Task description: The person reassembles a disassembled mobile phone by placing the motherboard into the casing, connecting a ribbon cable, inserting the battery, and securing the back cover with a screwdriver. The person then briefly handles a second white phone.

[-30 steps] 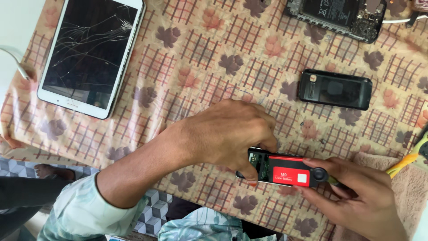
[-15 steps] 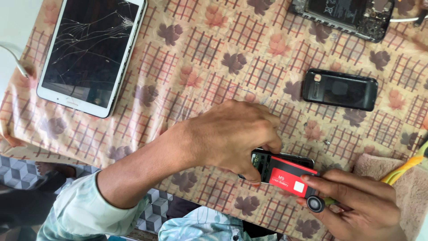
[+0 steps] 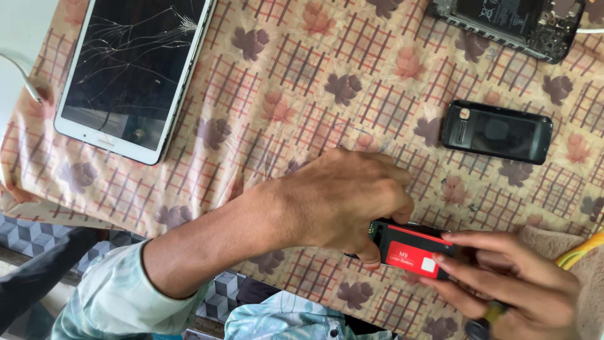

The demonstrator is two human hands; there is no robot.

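Small black phone (image 3: 409, 242), back open, red battery (image 3: 412, 250) with white label patch seated in its well; lies at the table's near edge on patterned cloth (image 3: 302, 94). Left hand (image 3: 340, 201) arched over the phone's left end, fingers curled tight on it. Right hand (image 3: 503, 283) pinches the right end, fingertips on the battery. Cracked white tablet (image 3: 135, 69) far left; black back cover (image 3: 497, 132) right; opened phone (image 3: 509, 22) top right.
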